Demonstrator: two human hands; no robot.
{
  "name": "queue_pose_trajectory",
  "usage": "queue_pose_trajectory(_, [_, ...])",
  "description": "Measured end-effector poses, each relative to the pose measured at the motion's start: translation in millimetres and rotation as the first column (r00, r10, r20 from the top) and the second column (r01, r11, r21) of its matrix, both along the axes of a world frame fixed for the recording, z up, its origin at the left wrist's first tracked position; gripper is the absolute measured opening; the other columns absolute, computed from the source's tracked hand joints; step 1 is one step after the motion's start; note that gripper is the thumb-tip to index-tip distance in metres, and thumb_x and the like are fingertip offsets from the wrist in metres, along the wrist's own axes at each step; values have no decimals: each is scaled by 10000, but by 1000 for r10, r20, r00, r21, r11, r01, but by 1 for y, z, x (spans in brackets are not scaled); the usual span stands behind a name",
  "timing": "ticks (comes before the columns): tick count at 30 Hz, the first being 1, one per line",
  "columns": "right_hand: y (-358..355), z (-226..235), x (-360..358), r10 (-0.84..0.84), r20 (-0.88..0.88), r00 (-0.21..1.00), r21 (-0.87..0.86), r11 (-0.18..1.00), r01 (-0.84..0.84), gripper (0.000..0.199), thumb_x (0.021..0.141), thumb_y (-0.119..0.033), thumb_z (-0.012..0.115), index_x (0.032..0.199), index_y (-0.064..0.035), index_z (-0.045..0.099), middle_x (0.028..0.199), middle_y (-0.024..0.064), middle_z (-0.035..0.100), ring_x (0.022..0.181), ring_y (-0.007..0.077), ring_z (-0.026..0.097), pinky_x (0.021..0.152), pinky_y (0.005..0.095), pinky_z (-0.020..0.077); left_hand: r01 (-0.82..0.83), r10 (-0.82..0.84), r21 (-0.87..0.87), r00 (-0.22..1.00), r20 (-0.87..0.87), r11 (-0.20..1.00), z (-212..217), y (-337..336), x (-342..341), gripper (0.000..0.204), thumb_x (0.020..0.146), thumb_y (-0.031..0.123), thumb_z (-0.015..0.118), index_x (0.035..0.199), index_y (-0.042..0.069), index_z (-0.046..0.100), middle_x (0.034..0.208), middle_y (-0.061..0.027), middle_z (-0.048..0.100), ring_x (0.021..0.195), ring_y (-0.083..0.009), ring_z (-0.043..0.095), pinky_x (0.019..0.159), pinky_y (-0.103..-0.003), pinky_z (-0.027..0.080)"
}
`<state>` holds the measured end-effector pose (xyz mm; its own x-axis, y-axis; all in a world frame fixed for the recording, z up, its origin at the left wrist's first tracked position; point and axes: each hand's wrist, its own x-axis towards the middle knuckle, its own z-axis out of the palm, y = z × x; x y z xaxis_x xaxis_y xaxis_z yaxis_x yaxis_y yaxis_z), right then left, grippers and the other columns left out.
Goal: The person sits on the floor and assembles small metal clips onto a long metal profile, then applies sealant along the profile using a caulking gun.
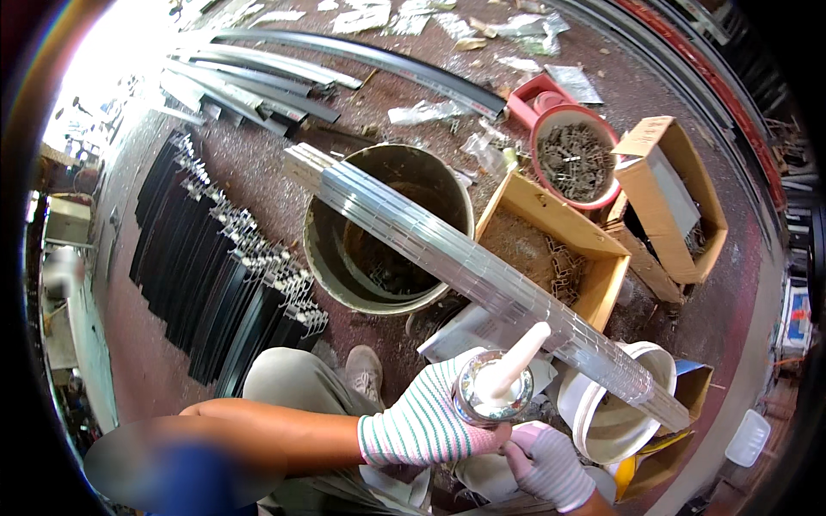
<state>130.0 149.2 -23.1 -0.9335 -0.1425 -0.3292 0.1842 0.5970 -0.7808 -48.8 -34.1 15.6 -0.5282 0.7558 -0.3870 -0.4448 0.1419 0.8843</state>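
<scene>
Basically, the bundle of silver strips (447,258) covers the most: it crosses over the big grey bucket (325,249), the wooden box (551,209) and the white tub (575,400), masking part of each. Long axis of the bundle runs upper left to lower right. Bucket bottom is dark, contents hard to make out. Left hand (422,417), in a striped glove, is clamped around the tube (492,389); its palm hides most of the tube body. Right hand (551,469), gloved too, sits just beside it at the lower edge, fingers partly hidden, can't tell if it grips anything. Tube is in front of the bundle's near side, long axis foreshortened, pale nozzle (520,359) pointing up and right, tip overlapping the strips in view, contact unclear
</scene>
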Motion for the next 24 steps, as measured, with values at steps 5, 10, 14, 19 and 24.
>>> queue_pose_trajectory(5, [5,-13,-13,152,307,940,-138,984,-114,300,966,-230,567,1250,-159,633,832,212,663,789,438,660,726,525,528,-61,70,-97,994,85,993,11,10,-8,388,769,121,852,1080,70,626,951,-13,683,890,-67,603,816,-278,531])
queue_pose_trajectory(10, [-14,-99,56,90,210,974,-100,992,-70,232,916,-81,544,1096,-16,675,929,247,685,877,446,666,807,498,548,-87,88,-29,995,50,996,11,-2,9,346,742,62,857,1042,64,686,987,-36,703,917,-110,658,841,-296,555])
queue_pose_trajectory(14, [-52,-43,75,-393,287,874,128,920,371,391,909,-52,526,1277,-19,657,1119,229,705,1076,399,665,998,460,517,-285,282,-58,958,-50,957,56,-45,7,394,736,29,857,1081,82,673,1011,-47,700,942,-130,667,855,-304,565])
queue_pose_trajectory(19, [-67,101,109,-314,375,872,263,938,225,374,925,-112,549,1264,-12,672,1178,225,704,1132,388,657,1039,444,506,-520,516,-65,854,-70,851,163,-133,-41,497,732,-26,831,1149,89,586,1064,-72,684,1000,-186,694,899,-374,601])
queue_pose_trajectory(24, [-51,217,122,-340,485,806,304,930,209,363,933,-93,586,1266,1,694,1168,191,742,1112,326,700,1051,386,518,-769,767,6,636,-81,639,361,-233,-113,471,779,49,803,1169,106,544,1029,-41,640,971,-171,651,877,-367,572])
